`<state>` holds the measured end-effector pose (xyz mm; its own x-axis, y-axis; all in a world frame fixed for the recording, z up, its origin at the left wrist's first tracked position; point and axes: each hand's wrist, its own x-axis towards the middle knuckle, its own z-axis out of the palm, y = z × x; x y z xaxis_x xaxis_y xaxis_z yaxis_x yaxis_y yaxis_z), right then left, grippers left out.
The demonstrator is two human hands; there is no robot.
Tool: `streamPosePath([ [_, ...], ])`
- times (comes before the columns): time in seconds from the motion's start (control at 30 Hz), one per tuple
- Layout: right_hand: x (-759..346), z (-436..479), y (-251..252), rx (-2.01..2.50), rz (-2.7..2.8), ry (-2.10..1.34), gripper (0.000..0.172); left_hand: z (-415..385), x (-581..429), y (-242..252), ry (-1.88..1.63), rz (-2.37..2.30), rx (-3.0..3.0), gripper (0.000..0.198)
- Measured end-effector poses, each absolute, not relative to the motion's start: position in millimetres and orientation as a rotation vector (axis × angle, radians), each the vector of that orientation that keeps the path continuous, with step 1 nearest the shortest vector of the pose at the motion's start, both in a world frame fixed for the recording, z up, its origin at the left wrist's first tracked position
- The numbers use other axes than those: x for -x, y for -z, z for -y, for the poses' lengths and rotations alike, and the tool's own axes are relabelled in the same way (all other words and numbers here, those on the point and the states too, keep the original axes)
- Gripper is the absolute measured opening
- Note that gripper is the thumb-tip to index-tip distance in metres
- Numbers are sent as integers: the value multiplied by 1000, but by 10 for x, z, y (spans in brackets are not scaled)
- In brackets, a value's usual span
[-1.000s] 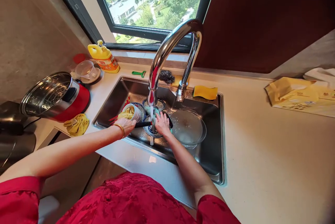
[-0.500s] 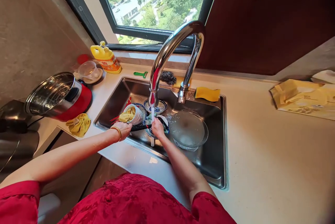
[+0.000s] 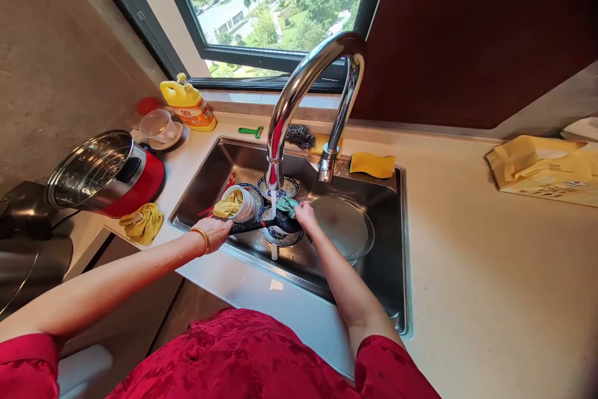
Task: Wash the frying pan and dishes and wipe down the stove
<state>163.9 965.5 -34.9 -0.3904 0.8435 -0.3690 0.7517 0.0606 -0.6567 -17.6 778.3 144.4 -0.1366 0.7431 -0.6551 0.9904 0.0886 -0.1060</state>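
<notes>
Both hands on black-handled utensil (image 3: 255,228) in steel sink (image 3: 205,184), left hand (image 3: 211,232) clamped round handle, right hand (image 3: 306,217) fingers together on dark end, above blue-patterned plate (image 3: 279,236), beside green cloth (image 3: 287,204), yellow detergent jug (image 3: 187,105) label unreadable.

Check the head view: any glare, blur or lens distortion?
Head view: wide-angle bowing bends the window frame; glare streaks the chrome faucet and steel sink; the right hand looks slightly soft, possibly motion blur.
</notes>
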Motion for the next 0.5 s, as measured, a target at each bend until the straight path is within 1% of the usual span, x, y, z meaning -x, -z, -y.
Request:
streamPosePath([
  [0.13,-1633,-9605,242,1373,2332,-1383,15,-7816,228,-1458,765,-1939,-1705,29],
  [0.17,-1631,-9575,230,1311,2364,-1390,16,-7816,230,-1450,779,-1933,-1725,30],
  [0.2,-1628,-9548,225,1274,2390,-1382,21,-7813,231,-1443,794,-1925,-1750,30],
  [0.27,-1613,-9510,231,1261,2417,-1338,36,-7796,236,-1437,819,-1921,-1798,30],
  [0.33,-1582,-9496,258,1302,2426,-1296,51,-7772,251,-1441,834,-1932,-1819,30],
  [0.37,-1561,-9494,278,1328,2428,-1287,56,-7758,261,-1443,842,-1937,-1817,30],
  [0.43,-1508,-9493,326,1387,2421,-1286,56,-7729,277,-1437,852,-1940,-1798,31],
  [0.5,-1454,-9491,383,1470,2388,-1285,48,-7699,272,-1411,855,-1935,-1773,31],
])
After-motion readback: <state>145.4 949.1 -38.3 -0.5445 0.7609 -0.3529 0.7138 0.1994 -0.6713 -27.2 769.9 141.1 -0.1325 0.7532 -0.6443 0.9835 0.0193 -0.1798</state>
